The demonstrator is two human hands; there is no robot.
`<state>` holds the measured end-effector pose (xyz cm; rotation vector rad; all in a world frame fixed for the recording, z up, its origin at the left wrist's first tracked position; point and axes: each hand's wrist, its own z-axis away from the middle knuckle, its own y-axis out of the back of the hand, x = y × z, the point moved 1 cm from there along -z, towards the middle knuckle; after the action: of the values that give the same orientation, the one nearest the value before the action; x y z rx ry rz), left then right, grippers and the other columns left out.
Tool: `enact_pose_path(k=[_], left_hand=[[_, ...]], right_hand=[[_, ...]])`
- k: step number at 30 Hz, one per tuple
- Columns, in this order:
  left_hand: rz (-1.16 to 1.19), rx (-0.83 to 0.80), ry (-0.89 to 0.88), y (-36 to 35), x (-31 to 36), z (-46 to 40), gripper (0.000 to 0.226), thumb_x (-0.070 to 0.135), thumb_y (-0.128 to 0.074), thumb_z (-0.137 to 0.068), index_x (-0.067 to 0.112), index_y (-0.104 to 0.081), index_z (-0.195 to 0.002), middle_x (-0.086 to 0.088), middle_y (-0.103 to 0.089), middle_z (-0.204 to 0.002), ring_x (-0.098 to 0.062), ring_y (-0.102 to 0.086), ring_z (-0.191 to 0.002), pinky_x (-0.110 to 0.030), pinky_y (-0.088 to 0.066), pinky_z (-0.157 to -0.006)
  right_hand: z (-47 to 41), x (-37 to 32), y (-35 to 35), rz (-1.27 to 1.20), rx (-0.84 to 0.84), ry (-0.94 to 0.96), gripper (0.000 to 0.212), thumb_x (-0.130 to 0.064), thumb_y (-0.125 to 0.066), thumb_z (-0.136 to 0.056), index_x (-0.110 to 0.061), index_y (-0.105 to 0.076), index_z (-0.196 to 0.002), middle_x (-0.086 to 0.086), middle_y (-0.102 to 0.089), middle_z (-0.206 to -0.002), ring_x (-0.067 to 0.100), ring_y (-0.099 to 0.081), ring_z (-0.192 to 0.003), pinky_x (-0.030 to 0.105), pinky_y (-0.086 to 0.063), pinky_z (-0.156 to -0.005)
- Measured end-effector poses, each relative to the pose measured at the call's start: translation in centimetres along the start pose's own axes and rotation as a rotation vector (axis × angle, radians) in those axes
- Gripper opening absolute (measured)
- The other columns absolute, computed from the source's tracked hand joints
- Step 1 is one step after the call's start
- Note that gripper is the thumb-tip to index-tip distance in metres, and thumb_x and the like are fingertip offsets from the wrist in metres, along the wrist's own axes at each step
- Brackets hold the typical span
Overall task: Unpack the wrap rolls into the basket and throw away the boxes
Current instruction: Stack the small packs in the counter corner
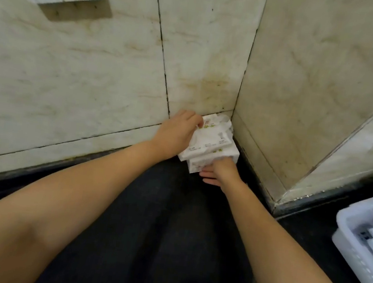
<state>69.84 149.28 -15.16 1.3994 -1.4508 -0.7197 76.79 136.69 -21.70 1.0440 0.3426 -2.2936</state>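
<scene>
Both bare forearms reach forward over a dark counter (159, 220) into a tiled corner. The left hand (177, 133) grips the upper left edge of stacked white boxes (211, 144), at least two, long axes running from lower left to upper right. The right hand (220, 172) supports them from below, fingers curled underneath. A white basket (357, 235), one, sits far right.
</scene>
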Motion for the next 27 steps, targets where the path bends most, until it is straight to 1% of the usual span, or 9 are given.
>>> enact_pose_path(k=[3, 5, 7, 9, 12, 16, 20, 23, 27], left_hand=[[-0.016, -0.022, -0.025, -1.5, 0.5, -0.8, 0.018, -0.001, -0.048, -0.088, 0.002, -0.059, -0.102, -0.019, -0.060, -0.101, -0.034, -0.051, -0.093, -0.042, -0.045, -0.068], [-0.070, -0.075, -0.031, -2.6, 0.7, -1.2, 0.023, -0.001, -0.050, -0.088, 0.004, -0.059, -0.108, -0.019, -0.058, -0.106, -0.035, -0.051, -0.096, -0.044, -0.045, -0.072], [-0.123, -0.152, -0.029, -3.9, 0.5, -1.2, 0.029, 0.004, -0.048, -0.090, 0.008, -0.056, -0.117, -0.017, -0.055, -0.114, -0.033, -0.049, -0.104, -0.041, -0.040, -0.083], [-0.134, -0.207, 0.013, -4.6, 0.3, -0.9, 0.031, 0.012, -0.046, -0.094, 0.015, -0.055, -0.123, -0.014, -0.052, -0.124, -0.032, -0.045, -0.114, -0.039, -0.031, -0.096], [-0.145, -0.230, 0.028, -4.6, 0.2, -0.9, 0.033, 0.018, -0.047, -0.094, 0.021, -0.055, -0.126, -0.013, -0.047, -0.135, -0.033, -0.040, -0.124, -0.042, -0.026, -0.106], [-0.104, -0.246, -0.010, -2.7, 1.4, -0.9, 0.034, 0.027, -0.050, -0.094, 0.020, -0.055, -0.126, -0.016, -0.044, -0.139, -0.033, -0.040, -0.126, -0.043, -0.031, -0.107], [-0.103, -0.222, -0.066, -0.1, 4.4, 0.2, 0.037, 0.034, -0.048, -0.094, 0.020, -0.053, -0.128, -0.011, -0.044, -0.140, -0.029, -0.041, -0.127, -0.040, -0.033, -0.106], [-0.052, -0.204, -0.153, 2.2, 7.6, 1.9, 0.036, 0.033, -0.048, -0.094, 0.018, -0.054, -0.126, -0.010, -0.050, -0.134, -0.028, -0.045, -0.123, -0.040, -0.037, -0.102], [0.078, -0.196, -0.286, 3.9, 12.6, 4.8, 0.032, 0.029, -0.051, -0.094, 0.013, -0.059, -0.120, -0.010, -0.060, -0.118, -0.026, -0.054, -0.107, -0.041, -0.045, -0.091]], right_hand=[[0.4, 0.1, 3.1, 0.348, 0.143, 0.152, 0.037, -0.016, -0.035, -0.096, -0.007, -0.051, -0.127, 0.013, -0.068, -0.110, 0.028, -0.066, -0.095, 0.041, -0.057, -0.078], [1.0, -0.2, 4.9, 0.532, 0.235, 0.392, 0.049, -0.019, -0.038, -0.094, -0.019, -0.033, -0.143, 0.008, -0.063, -0.112, 0.026, -0.062, -0.094, 0.040, -0.054, -0.083], [1.4, -0.6, 5.5, 0.671, 0.187, 0.472, 0.064, -0.021, -0.037, -0.095, -0.031, -0.007, -0.151, 0.006, -0.058, -0.100, 0.022, -0.058, -0.084, 0.035, -0.049, -0.074], [1.5, -0.6, 5.5, 0.792, 0.108, 0.460, 0.066, -0.018, -0.036, -0.096, -0.032, -0.002, -0.151, 0.010, -0.059, -0.104, 0.024, -0.057, -0.088, 0.038, -0.050, -0.079], [2.0, -0.3, 5.5, 0.868, 0.091, 0.498, 0.066, -0.015, -0.037, -0.097, -0.028, -0.003, -0.152, 0.015, -0.058, -0.119, 0.028, -0.058, -0.102, 0.040, -0.049, -0.090], [3.7, -0.4, 6.4, 0.790, 0.115, 0.502, 0.063, -0.015, -0.038, -0.096, -0.028, -0.011, -0.151, 0.004, -0.053, -0.085, 0.021, -0.053, -0.078, 0.039, -0.049, -0.074], [8.0, -1.2, 8.3, 0.815, 0.183, 0.533, 0.045, -0.014, -0.038, -0.094, -0.016, -0.042, -0.138, 0.000, -0.061, -0.097, 0.022, -0.056, -0.094, 0.034, -0.047, -0.083], [11.8, -1.4, 10.2, 0.918, 0.247, 0.492, 0.042, -0.014, -0.037, -0.094, -0.008, -0.050, -0.134, 0.015, -0.057, -0.133, 0.031, -0.052, -0.121, 0.035, -0.041, -0.101], [17.8, -0.3, 13.5, 0.943, 0.365, 0.478, 0.037, -0.013, -0.040, -0.093, -0.007, -0.060, -0.124, 0.018, -0.063, -0.127, 0.033, -0.057, -0.116, 0.032, -0.043, -0.096]])
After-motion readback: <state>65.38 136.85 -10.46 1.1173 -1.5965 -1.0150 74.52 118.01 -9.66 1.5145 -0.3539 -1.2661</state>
